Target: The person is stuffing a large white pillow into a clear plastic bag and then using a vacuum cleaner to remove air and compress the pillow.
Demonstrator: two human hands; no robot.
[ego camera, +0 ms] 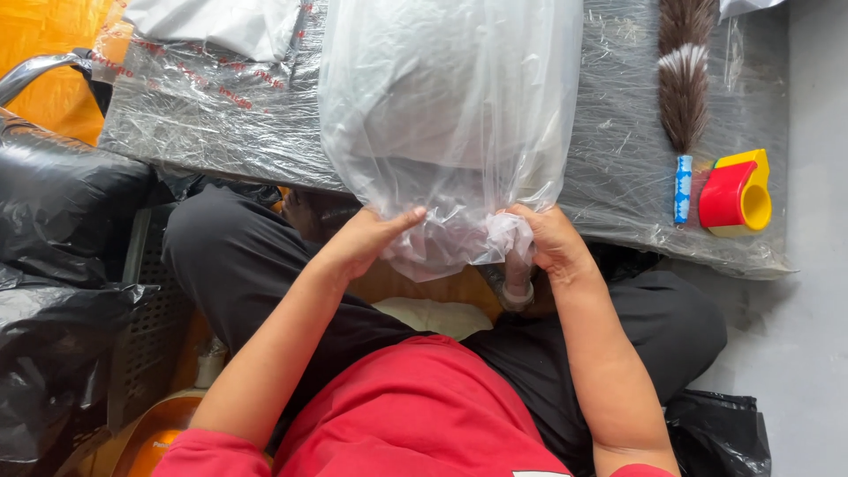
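A large clear plastic bag point(446, 106) with a grey bundle inside lies on the film-wrapped table point(618, 177), its open end hanging over the near edge. My left hand point(367, 238) pinches the bag's left side near the mouth. On the other side, my right hand point(552, 238) gathers and grips the bunched end of the bag. I sit close to the table, in a red shirt and black trousers.
A brown feather duster point(685, 79) with a blue handle lies at the table's right, beside a red and yellow tape dispenser point(738, 194). Black plastic bags point(62, 265) pile up at my left. More folded clear bags point(221, 26) lie at the back left.
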